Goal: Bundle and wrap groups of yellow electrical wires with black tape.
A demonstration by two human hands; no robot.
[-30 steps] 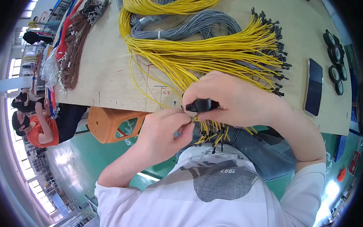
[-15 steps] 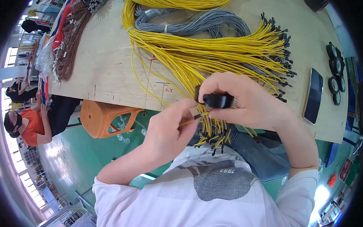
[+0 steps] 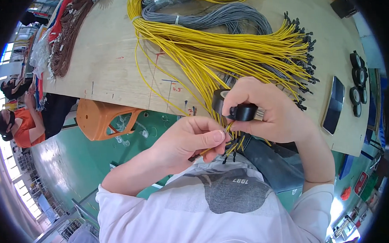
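Observation:
My right hand (image 3: 267,108) is closed around black tape (image 3: 245,113), in the form of a roll partly hidden by the fingers. A round dark part (image 3: 218,101) shows on the left of those fingers; whether it belongs to the same roll I cannot tell. Close beside it, my left hand (image 3: 188,141) pinches a thin yellow cable (image 3: 204,151), whose dark end sticks out below the palm. The loose ends of several yellow cables (image 3: 232,146) hang past the table edge between the hands. Above them spreads a large yellow cable bundle (image 3: 209,46) with black tips.
Grey cables (image 3: 212,18) lie along the yellow bundle on the wooden table (image 3: 107,69). At the right are a phone (image 3: 333,104) and several black tape rolls (image 3: 355,96). Brown cables (image 3: 67,49) lie far left. An orange stool (image 3: 91,121) stands below; a seated person (image 3: 25,125) is beyond.
My left hand has moved slightly right and down, its thumb now pressed over the fingers. The tape in my right hand has turned, showing more of the round part. The whole view has shifted a little.

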